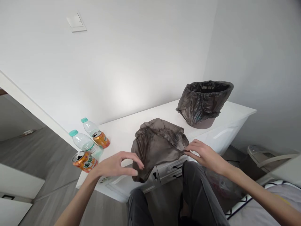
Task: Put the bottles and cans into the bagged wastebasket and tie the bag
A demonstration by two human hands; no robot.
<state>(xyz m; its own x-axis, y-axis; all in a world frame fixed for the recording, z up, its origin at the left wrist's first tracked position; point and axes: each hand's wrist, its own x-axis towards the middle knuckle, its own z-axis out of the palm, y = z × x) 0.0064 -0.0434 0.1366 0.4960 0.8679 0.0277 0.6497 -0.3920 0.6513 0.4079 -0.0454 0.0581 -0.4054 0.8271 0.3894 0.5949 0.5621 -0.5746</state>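
Note:
A dark, see-through plastic garbage bag (157,141) lies spread over the front of the white cabinet top, its lower edge hanging past the front edge. My right hand (204,153) pinches the bag's right corner between thumb and fingers. At the bag's left side, my left hand (122,164) has thumb and fingers apart, close to the plastic; whether the fingertips touch it I cannot tell. Behind on the right stands a trash can (204,123) lined with a similar dark bag (199,103), folded over its rim.
Two clear bottles with teal caps (81,140) (90,126) and two orange drink cans (85,161) (101,139) stand at the left end of the white cabinet (122,125). Drawers with black handles (177,167) face my knees. A wall rises behind; a bed edge (270,204) is at lower right.

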